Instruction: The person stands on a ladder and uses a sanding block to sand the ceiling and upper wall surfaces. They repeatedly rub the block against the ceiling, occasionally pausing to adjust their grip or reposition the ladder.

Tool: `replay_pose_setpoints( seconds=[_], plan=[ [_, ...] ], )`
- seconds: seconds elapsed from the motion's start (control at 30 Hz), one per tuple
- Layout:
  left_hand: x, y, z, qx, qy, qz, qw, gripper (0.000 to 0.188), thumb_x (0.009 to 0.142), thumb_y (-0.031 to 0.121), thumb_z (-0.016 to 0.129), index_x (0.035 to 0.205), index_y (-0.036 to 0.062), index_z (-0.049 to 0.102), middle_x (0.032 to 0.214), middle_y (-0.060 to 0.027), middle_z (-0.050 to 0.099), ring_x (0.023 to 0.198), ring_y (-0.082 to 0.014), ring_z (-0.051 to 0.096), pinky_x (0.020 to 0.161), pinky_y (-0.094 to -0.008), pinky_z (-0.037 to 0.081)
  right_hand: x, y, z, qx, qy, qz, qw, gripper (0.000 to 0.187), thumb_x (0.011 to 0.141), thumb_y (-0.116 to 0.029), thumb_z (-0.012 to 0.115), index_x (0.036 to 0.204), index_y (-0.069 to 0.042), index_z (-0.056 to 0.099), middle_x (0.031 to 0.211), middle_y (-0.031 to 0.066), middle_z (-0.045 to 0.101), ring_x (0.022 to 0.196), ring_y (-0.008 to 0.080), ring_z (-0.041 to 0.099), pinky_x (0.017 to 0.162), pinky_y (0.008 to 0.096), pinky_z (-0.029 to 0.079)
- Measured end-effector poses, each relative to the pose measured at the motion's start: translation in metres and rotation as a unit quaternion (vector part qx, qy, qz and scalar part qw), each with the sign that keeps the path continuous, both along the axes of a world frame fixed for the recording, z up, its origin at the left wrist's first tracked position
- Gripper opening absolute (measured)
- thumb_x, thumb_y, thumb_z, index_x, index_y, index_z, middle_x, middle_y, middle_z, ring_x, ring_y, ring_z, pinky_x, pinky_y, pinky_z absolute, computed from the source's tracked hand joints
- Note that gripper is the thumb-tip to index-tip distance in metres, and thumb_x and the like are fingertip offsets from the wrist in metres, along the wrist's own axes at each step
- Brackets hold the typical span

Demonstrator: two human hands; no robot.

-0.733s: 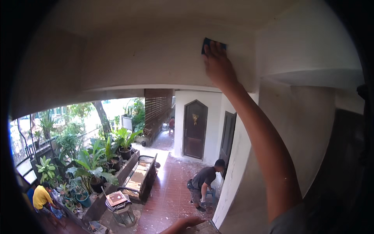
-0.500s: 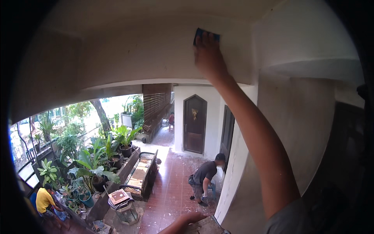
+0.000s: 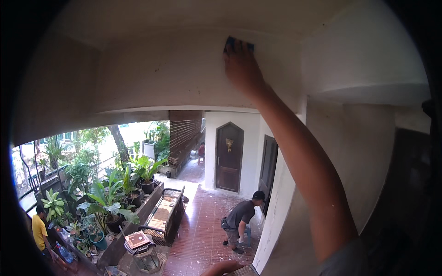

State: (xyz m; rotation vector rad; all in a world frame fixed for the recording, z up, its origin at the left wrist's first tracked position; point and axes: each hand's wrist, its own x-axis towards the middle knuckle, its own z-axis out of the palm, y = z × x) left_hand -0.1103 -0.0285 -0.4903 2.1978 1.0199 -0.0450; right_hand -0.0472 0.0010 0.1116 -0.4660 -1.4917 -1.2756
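Observation:
High up, my right hand [image 3: 243,69] presses a small, flat, dark blue piece of sandpaper [image 3: 250,47] against the pale overhead beam [image 3: 184,69]. Its fingers lie over the sheet, and the arm is stretched up from the lower right. My left hand [image 3: 230,266] shows only partly at the bottom edge. It touches a worn, wood-looking top surface [image 3: 245,271], mostly cut off by the frame; its fingers are hidden.
Below, a person in dark clothes [image 3: 240,216] bends over a blue stool [image 3: 247,231] on red tiles. A person in yellow [image 3: 39,230] stands by potted plants [image 3: 108,202] at left. A bench [image 3: 163,214], a glass-sided lantern [image 3: 145,257] and dark doors [image 3: 229,156] are around.
My right hand has slid slightly left with the sandpaper along the beam. The scene below sits lower in view at right. The person in yellow has straightened up and shifted left.

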Motion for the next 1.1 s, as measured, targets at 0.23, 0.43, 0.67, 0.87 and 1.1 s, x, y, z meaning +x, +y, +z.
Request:
replay_pose_setpoints(
  seconds=[0.23,0.43,0.67,0.87,1.1],
  plan=[
    [-0.006,0.000,-0.012,0.000,0.003,0.011,1.000,0.040,0.102,0.031,0.037,0.124,0.0024,0.055,0.113,-0.0228,0.062,0.100,-0.0339,0.061,0.086,-0.0441,0.047,-0.014,0.015,-0.021,0.019,-0.009,-0.009,1.000,0.042,0.095,-0.022,0.046,0.125,0.008,0.052,0.134,0.0320,0.045,0.129,0.0448,0.041,0.107,0.0552,0.033],
    [0.008,-0.004,-0.006,0.012,-0.005,0.024,1.000,0.041,0.102,0.031,0.036,0.124,0.0022,0.055,0.113,-0.0230,0.062,0.100,-0.0343,0.061,0.086,-0.0441,0.047,-0.027,0.022,-0.031,0.037,0.019,0.026,0.999,0.045,0.098,-0.025,0.043,0.129,0.006,0.050,0.138,0.0290,0.043,0.135,0.0419,0.035,0.109,0.0535,0.031],
    [0.018,-0.002,-0.006,0.020,-0.007,0.030,0.999,0.041,0.102,0.032,0.036,0.124,0.0021,0.055,0.113,-0.0232,0.062,0.100,-0.0347,0.061,0.086,-0.0441,0.047,-0.042,-0.001,-0.029,0.052,0.020,0.023,0.998,0.041,0.096,-0.022,0.046,0.125,0.007,0.053,0.136,0.0282,0.045,0.130,0.0416,0.040,0.108,0.0527,0.033],
    [0.018,-0.003,-0.009,0.013,-0.009,0.028,0.999,0.042,0.102,0.032,0.035,0.124,0.0019,0.055,0.112,-0.0233,0.062,0.100,-0.0351,0.061,0.086,-0.0441,0.046,-0.046,0.013,-0.035,0.029,-0.016,0.020,0.999,0.041,0.095,-0.023,0.049,0.123,0.006,0.054,0.134,0.0292,0.046,0.128,0.0425,0.043,0.107,0.0526,0.034],
    [0.021,-0.003,-0.008,0.020,-0.006,0.032,0.999,0.043,0.103,0.033,0.035,0.123,0.0017,0.055,0.112,-0.0236,0.062,0.100,-0.0355,0.061,0.086,-0.0441,0.046,-0.049,0.005,-0.025,0.027,-0.010,0.022,0.999,0.040,0.095,-0.022,0.048,0.124,0.006,0.053,0.132,0.0292,0.047,0.128,0.0425,0.043,0.106,0.0529,0.035]
  ],
)
